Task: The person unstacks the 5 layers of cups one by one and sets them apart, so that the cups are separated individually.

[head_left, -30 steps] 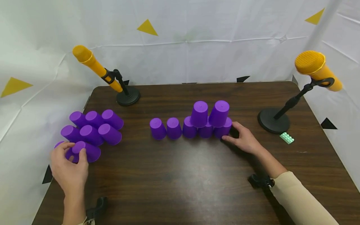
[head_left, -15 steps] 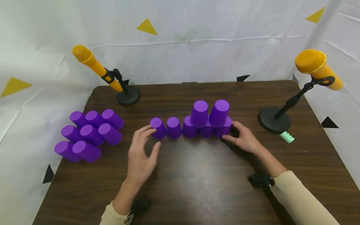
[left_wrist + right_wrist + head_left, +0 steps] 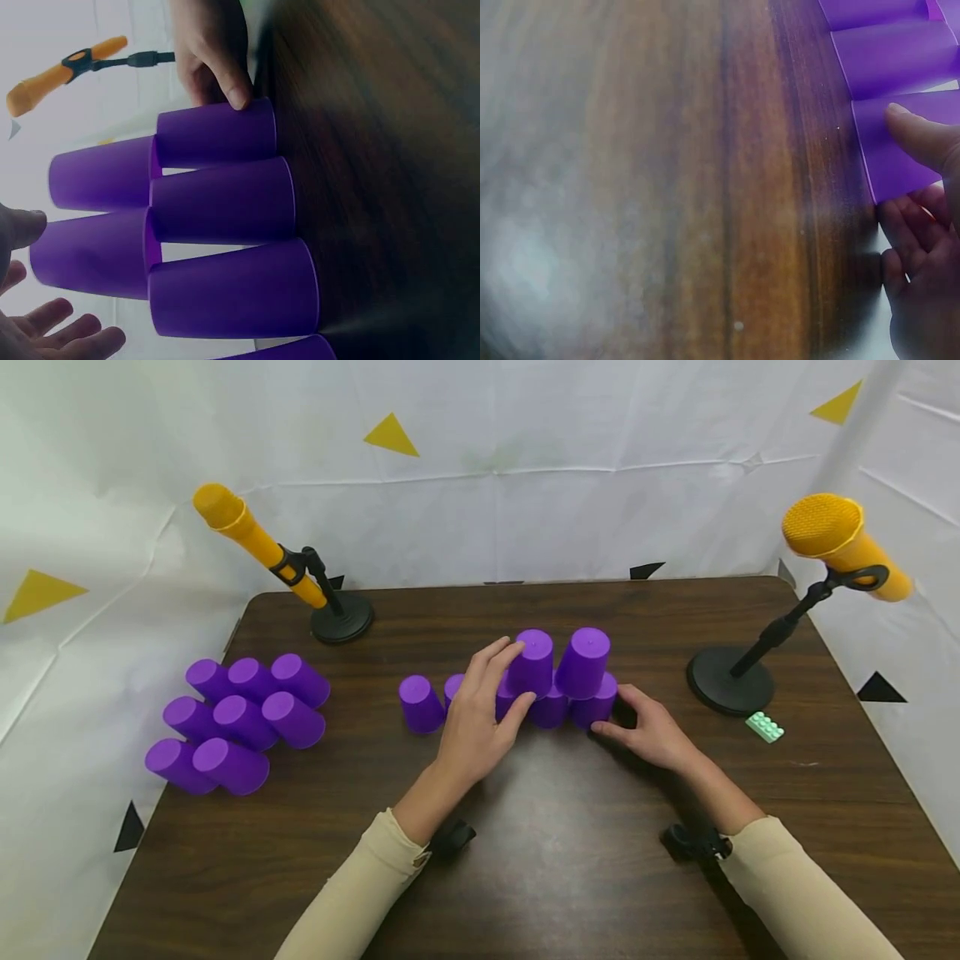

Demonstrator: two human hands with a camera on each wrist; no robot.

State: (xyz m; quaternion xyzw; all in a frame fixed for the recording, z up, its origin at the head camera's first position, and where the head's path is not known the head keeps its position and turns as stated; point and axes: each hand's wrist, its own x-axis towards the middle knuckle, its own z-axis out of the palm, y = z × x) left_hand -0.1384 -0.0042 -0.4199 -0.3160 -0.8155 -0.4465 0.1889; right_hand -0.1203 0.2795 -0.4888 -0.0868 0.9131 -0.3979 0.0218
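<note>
As left hand (image 3: 480, 722) hangs spread beside upper cup (image 3: 534, 667), right hand (image 3: 655, 732) grips end cup (image 3: 596, 703)

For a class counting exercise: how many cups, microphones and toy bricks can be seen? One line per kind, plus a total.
Cups: 15
Microphones: 2
Toy bricks: 1
Total: 18

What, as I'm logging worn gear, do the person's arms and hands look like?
The left sleeve and right sleeve are long and cream. A black wrist camera juts out near each cuff. The left hand and right hand wear no visible gloves or rings.
</note>
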